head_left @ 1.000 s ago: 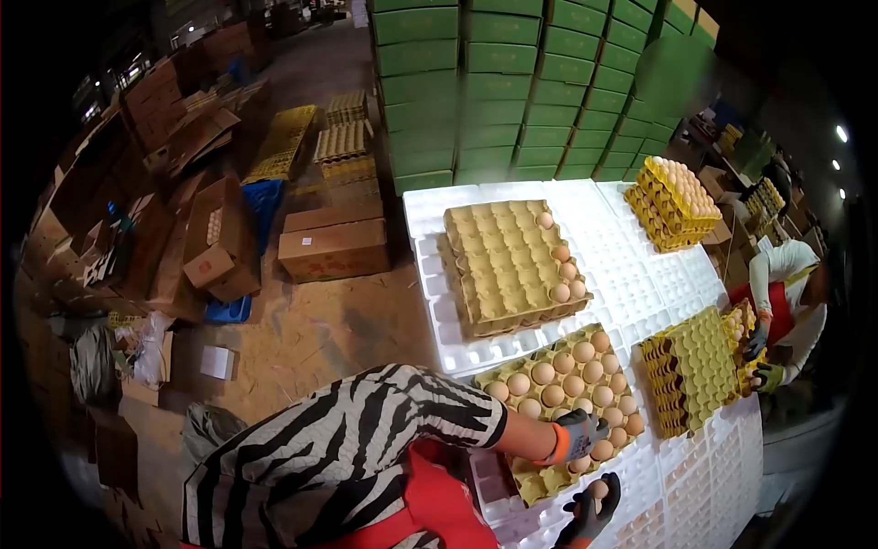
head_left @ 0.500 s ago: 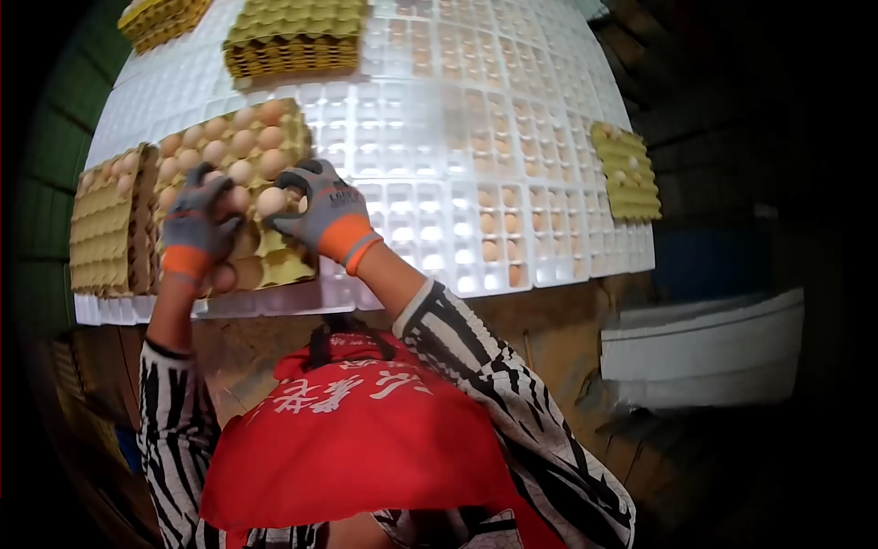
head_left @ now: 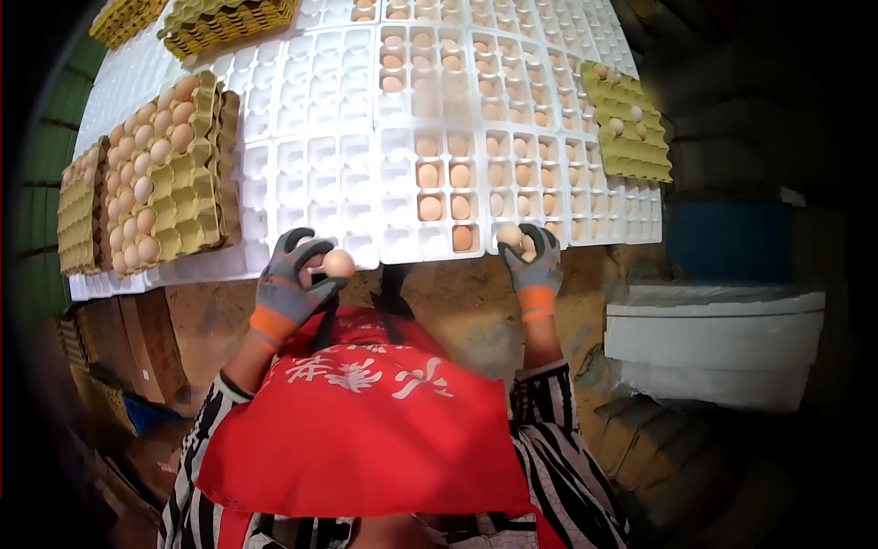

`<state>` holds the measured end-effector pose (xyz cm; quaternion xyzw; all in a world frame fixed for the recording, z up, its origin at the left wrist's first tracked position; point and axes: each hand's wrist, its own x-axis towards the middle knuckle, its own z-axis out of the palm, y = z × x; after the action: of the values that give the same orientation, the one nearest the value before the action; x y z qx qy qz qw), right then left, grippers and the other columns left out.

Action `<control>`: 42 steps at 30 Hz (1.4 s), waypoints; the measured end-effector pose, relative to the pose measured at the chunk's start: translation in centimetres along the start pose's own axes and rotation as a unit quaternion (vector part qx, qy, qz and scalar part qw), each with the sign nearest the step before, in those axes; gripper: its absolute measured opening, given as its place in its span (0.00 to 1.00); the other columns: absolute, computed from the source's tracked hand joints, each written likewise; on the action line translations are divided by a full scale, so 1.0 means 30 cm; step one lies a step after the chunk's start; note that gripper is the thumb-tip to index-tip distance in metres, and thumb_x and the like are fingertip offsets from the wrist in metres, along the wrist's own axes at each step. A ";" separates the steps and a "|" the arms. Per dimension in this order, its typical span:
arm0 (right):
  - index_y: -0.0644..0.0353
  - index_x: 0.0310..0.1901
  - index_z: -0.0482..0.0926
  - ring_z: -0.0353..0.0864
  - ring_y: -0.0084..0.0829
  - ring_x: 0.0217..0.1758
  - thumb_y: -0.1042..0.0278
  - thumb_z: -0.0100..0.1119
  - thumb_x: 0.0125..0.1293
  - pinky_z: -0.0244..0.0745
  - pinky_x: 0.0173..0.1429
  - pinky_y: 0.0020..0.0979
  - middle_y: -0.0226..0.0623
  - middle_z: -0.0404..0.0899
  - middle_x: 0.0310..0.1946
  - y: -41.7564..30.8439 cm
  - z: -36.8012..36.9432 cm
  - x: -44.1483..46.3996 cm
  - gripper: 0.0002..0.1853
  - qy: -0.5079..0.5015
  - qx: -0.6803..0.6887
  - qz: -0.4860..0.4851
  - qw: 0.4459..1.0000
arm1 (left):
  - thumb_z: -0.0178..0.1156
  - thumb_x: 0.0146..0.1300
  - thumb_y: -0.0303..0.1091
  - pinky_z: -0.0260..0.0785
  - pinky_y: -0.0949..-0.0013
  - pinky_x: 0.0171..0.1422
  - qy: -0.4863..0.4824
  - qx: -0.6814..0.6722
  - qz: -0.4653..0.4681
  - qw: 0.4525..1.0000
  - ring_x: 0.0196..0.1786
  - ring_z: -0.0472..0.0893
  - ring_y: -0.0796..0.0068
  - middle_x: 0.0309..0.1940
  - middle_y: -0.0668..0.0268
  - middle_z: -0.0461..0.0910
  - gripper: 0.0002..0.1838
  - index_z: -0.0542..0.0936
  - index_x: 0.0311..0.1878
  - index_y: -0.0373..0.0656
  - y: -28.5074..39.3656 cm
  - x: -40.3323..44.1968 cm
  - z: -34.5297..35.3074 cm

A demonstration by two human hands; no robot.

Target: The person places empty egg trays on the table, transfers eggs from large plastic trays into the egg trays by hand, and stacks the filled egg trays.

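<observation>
My left hand (head_left: pixel 291 282), in a grey glove with an orange cuff, is closed on a brown egg (head_left: pixel 339 264) just off the table's front edge. Behind that egg, something pale shows between the fingers, perhaps a second egg. My right hand (head_left: pixel 540 272), gloved alike, curls round a pale egg (head_left: pixel 508 237), with part of another egg visible beside it. It is over the front edge of the white foam trays (head_left: pixel 396 240). Brown eggs (head_left: pixel 430 209) sit in several of their pockets, while other pockets to the left hold none.
Stacked yellowish pulp egg trays (head_left: pixel 188 194) stand at the left, the top one partly filled. More tray stacks (head_left: pixel 229 26) are at the back left. Another pulp tray (head_left: pixel 633 151) with several eggs lies at the right. A white box (head_left: pixel 713 343) stands on the floor at right.
Both hands have left the pulp tray at the left, carrying eggs. My right hand has moved far right, my left somewhat right and nearer me. The view has shifted right.
</observation>
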<state>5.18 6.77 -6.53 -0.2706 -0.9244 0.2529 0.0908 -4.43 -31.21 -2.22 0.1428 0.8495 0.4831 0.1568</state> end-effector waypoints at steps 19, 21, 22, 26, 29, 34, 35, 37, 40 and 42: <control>0.58 0.61 0.79 0.75 0.48 0.64 0.73 0.66 0.62 0.73 0.68 0.44 0.45 0.77 0.60 -0.234 0.246 -0.040 0.24 -0.082 0.114 -0.358 0.923 | 0.70 0.58 0.38 0.78 0.54 0.53 0.041 0.271 0.078 0.959 0.53 0.82 0.50 0.64 0.52 0.74 0.25 0.80 0.61 0.53 0.055 0.158 0.356; 0.58 0.62 0.78 0.75 0.48 0.63 0.75 0.63 0.63 0.72 0.69 0.44 0.45 0.77 0.60 -0.230 0.281 -0.016 0.24 -0.094 0.039 -0.383 0.918 | 0.68 0.60 0.36 0.78 0.55 0.54 0.093 0.203 0.129 0.966 0.53 0.82 0.52 0.64 0.54 0.75 0.24 0.80 0.62 0.53 0.041 0.200 0.357; 0.58 0.63 0.78 0.76 0.47 0.63 0.76 0.61 0.64 0.73 0.68 0.43 0.45 0.77 0.60 -0.218 0.276 -0.009 0.24 -0.112 0.045 -0.362 0.924 | 0.66 0.61 0.37 0.78 0.55 0.54 0.070 0.229 0.135 0.962 0.53 0.82 0.52 0.64 0.54 0.75 0.24 0.79 0.63 0.52 0.043 0.224 0.359; 0.59 0.66 0.76 0.78 0.40 0.63 0.79 0.55 0.69 0.75 0.65 0.35 0.44 0.77 0.63 -0.160 0.338 -0.006 0.23 -0.133 0.340 -0.165 0.916 | 0.63 0.64 0.41 0.77 0.55 0.58 -0.024 0.323 0.085 0.942 0.54 0.82 0.52 0.64 0.55 0.76 0.28 0.75 0.68 0.50 0.029 0.291 0.390; 0.62 0.66 0.76 0.78 0.31 0.64 0.77 0.54 0.73 0.76 0.62 0.29 0.41 0.79 0.63 -0.175 0.315 0.014 0.20 -0.148 0.366 -0.129 0.910 | 0.62 0.65 0.39 0.74 0.53 0.62 0.067 0.179 0.107 0.976 0.57 0.79 0.47 0.64 0.53 0.75 0.28 0.74 0.69 0.47 0.034 0.338 0.364; 0.66 0.63 0.78 0.81 0.35 0.62 0.76 0.52 0.73 0.73 0.68 0.33 0.45 0.83 0.59 -0.110 0.398 0.018 0.19 -0.124 0.359 -0.105 0.919 | 0.60 0.56 0.24 0.76 0.52 0.52 0.064 0.245 0.211 0.944 0.47 0.82 0.45 0.48 0.49 0.81 0.21 0.79 0.56 0.41 -0.048 0.532 0.407; 0.68 0.63 0.78 0.81 0.34 0.62 0.77 0.52 0.73 0.72 0.69 0.33 0.45 0.82 0.60 -0.128 0.376 0.020 0.19 -0.137 0.377 -0.093 0.911 | 0.60 0.57 0.27 0.76 0.51 0.47 0.066 0.281 0.244 0.926 0.43 0.83 0.46 0.45 0.53 0.82 0.16 0.79 0.50 0.42 -0.071 0.548 0.429; 0.70 0.63 0.77 0.80 0.34 0.63 0.77 0.51 0.73 0.71 0.70 0.34 0.45 0.81 0.61 -0.130 0.345 0.033 0.19 -0.159 0.377 -0.094 0.908 | 0.61 0.65 0.38 0.73 0.52 0.56 0.156 0.231 0.298 0.913 0.54 0.80 0.51 0.53 0.55 0.80 0.19 0.78 0.58 0.46 -0.055 0.487 0.370; 0.71 0.64 0.76 0.80 0.35 0.61 0.71 0.52 0.76 0.74 0.66 0.35 0.44 0.80 0.60 -0.175 0.313 0.046 0.19 -0.077 0.390 -0.075 0.915 | 0.62 0.66 0.41 0.63 0.50 0.73 0.129 0.184 0.259 0.939 0.70 0.71 0.53 0.68 0.55 0.73 0.28 0.75 0.69 0.48 0.015 0.322 0.140; 0.71 0.65 0.75 0.80 0.34 0.60 0.73 0.54 0.75 0.75 0.66 0.34 0.43 0.81 0.60 -0.359 0.253 0.032 0.20 -0.098 0.403 -0.073 0.907 | 0.62 0.64 0.33 0.65 0.51 0.71 0.208 0.122 0.243 0.939 0.68 0.72 0.49 0.65 0.52 0.74 0.25 0.78 0.67 0.46 -0.010 0.188 -0.097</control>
<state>-2.83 -3.71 -7.42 -0.1170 -0.7651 0.6217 0.1196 -10.76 -31.40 -1.79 0.2595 0.8550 0.4178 -0.1647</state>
